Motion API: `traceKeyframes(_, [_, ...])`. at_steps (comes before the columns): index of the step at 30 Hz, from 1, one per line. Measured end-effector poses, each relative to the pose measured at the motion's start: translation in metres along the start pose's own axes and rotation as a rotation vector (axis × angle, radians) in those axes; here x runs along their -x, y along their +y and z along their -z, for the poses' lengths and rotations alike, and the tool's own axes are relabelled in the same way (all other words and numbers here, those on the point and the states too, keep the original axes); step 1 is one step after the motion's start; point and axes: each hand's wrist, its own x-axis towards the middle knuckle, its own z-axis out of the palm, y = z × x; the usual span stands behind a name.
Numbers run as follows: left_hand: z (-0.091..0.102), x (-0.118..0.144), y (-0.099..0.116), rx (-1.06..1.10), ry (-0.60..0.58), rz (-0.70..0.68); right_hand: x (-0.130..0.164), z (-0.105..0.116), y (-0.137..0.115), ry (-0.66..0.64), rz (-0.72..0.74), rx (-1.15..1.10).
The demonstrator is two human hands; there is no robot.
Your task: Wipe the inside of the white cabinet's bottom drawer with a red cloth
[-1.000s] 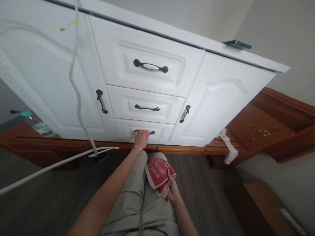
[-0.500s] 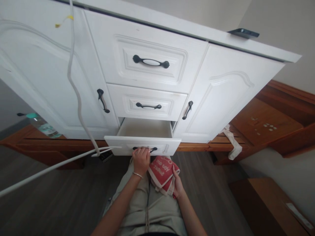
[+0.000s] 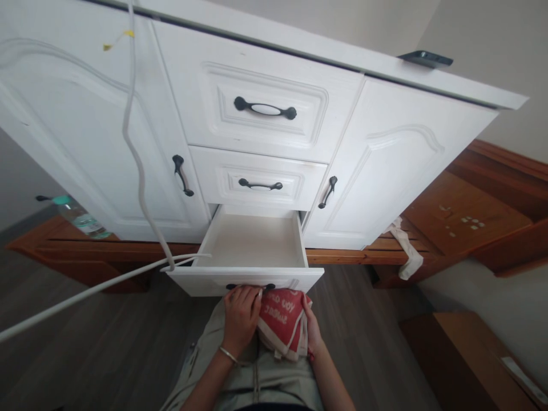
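Observation:
The bottom drawer (image 3: 244, 281) of a white cabinet (image 3: 334, 114) stands pulled out, and its bare inside shows. My left hand (image 3: 242, 311), with a bangle at the wrist, has its fingers wrapped round the dark drawer handle (image 3: 269, 287). A folded red cloth (image 3: 280, 319) with pale lettering and a cream edge rests over my lap, just below the drawer front. My right hand (image 3: 313, 328) grips this cloth by its right side; some of the fingers are hidden behind it.
A white cable (image 3: 139, 165) hangs down the cabinet's left side and meets a white pole (image 3: 85, 297) near the drawer's left corner. A phone-like dark object (image 3: 426, 59) lies on the cabinet top. A bottle (image 3: 85, 220) stands left, a pale cloth (image 3: 406, 251) and cardboard box (image 3: 462, 354) right.
My left hand has drawn the bottom drawer further out toward me, so more of its inside shows. The red cloth and my right hand have shifted slightly, staying together.

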Motion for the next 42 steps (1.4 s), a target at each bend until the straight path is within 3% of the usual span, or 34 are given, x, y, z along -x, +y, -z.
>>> traceKeyframes(5, [0.006, 0.006, -0.003, 0.170, -0.001, 0.020, 0.014, -0.003, 0.016, 0.045, 0.086, 0.067])
traceKeyframes(8, [0.013, 0.024, -0.014, 0.261, 0.113, 0.091, 0.022, -0.006, 0.027, 0.032, 0.061, 0.098])
traceKeyframes(11, [0.019, 0.050, -0.046, 0.227, 0.248, 0.243, 0.034, -0.012, 0.030, 0.048, 0.040, 0.088])
traceKeyframes(14, [0.020, 0.073, -0.104, 0.158, 0.248, 0.486, 0.052, -0.025, 0.021, 0.040, 0.084, 0.111])
traceKeyframes(16, [0.015, 0.085, -0.148, 0.106, 0.092, 0.646, 0.068, -0.041, 0.006, 0.022, 0.157, 0.143])
traceKeyframes(19, [0.002, 0.096, -0.199, 0.059, -0.338, 0.767, 0.092, -0.078, -0.030, -0.011, 0.250, 0.240])
traceKeyframes(22, [-0.016, 0.101, -0.217, 0.017, -0.745, 0.694, 0.106, -0.126, -0.081, -0.051, 0.365, 0.402])
traceKeyframes(24, [-0.029, 0.102, -0.216, 0.016, -0.874, 0.655, 0.102, -0.159, -0.116, -0.078, 0.508, 0.515])
traceKeyframes(26, [-0.041, 0.102, -0.213, 0.019, -0.925, 0.671, 0.086, -0.189, -0.146, -0.133, 0.600, 0.679])
traceKeyframes(29, [-0.055, 0.099, -0.210, 0.005, -0.980, 0.703, 0.045, -0.222, -0.172, -0.270, 0.564, 0.983])
traceKeyframes(32, [-0.059, 0.098, -0.208, -0.011, -0.980, 0.713, -0.010, -0.242, -0.172, -0.386, 0.408, 1.232])
traceKeyframes(35, [-0.056, 0.098, -0.204, -0.022, -0.946, 0.712, -0.068, -0.256, -0.157, -0.412, 0.316, 1.457])
traceKeyframes(37, [-0.054, 0.098, -0.202, -0.029, -0.909, 0.713, -0.105, -0.266, -0.147, -0.377, 0.460, 1.688])
traceKeyframes(40, [-0.052, 0.097, -0.200, -0.036, -0.855, 0.723, -0.152, -0.286, -0.133, -0.318, 0.800, 2.038])
traceKeyframes(42, [-0.053, 0.096, -0.201, -0.040, -0.837, 0.744, -0.180, -0.300, -0.122, -0.349, 0.911, 2.153])
